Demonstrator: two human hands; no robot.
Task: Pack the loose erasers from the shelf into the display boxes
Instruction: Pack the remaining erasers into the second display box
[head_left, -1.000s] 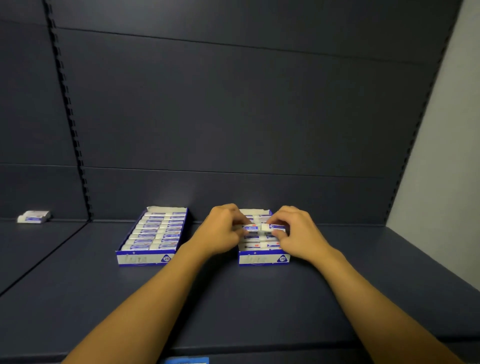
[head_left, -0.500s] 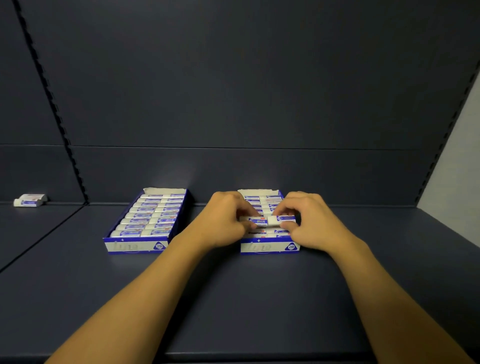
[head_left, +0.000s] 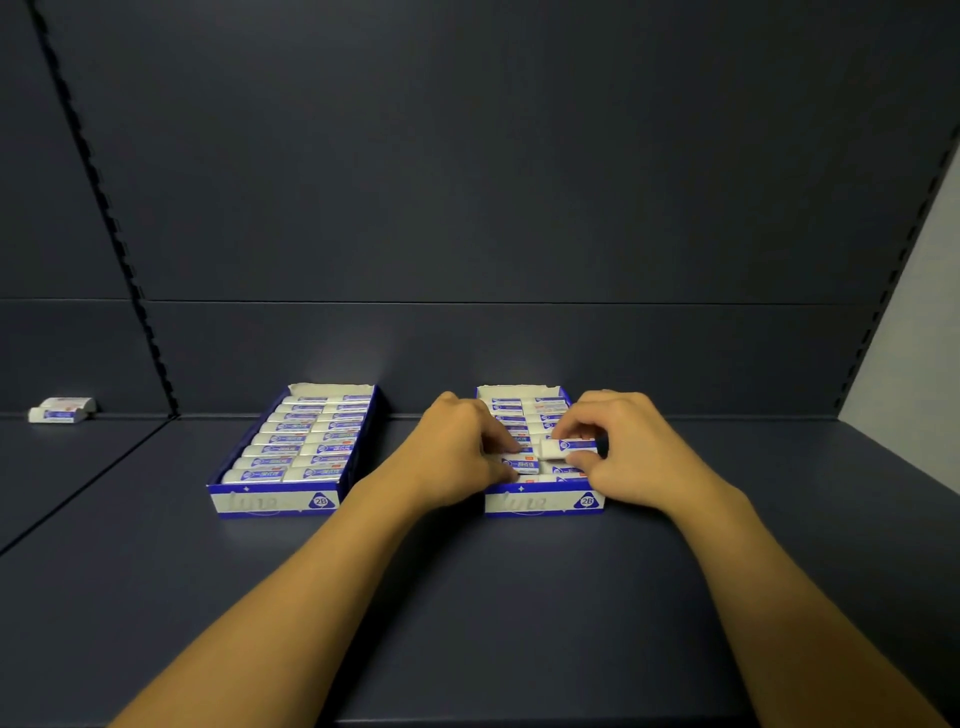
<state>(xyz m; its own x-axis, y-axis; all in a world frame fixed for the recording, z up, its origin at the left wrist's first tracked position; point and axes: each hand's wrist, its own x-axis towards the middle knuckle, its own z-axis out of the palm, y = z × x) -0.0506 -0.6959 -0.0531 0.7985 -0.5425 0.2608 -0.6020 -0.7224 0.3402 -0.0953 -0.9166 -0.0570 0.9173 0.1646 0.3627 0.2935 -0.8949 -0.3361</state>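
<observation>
Two blue-and-white display boxes stand on the dark shelf. The left box holds two packed rows of white erasers with blue sleeves. Over the right box, my right hand pinches one eraser between thumb and fingers, just above the front rows. My left hand has its fingers curled on an eraser lying in the box's left column. Much of that box's contents is hidden by my hands.
Two loose erasers lie stacked at the back of the neighbouring shelf bay, far left. A perforated upright divides the bays. The shelf's back panel rises right behind the boxes; a pale wall bounds the right side.
The view has tilted down and nearer. My right hand has drawn its eraser slightly to the right, apart from the one under my left hand.
</observation>
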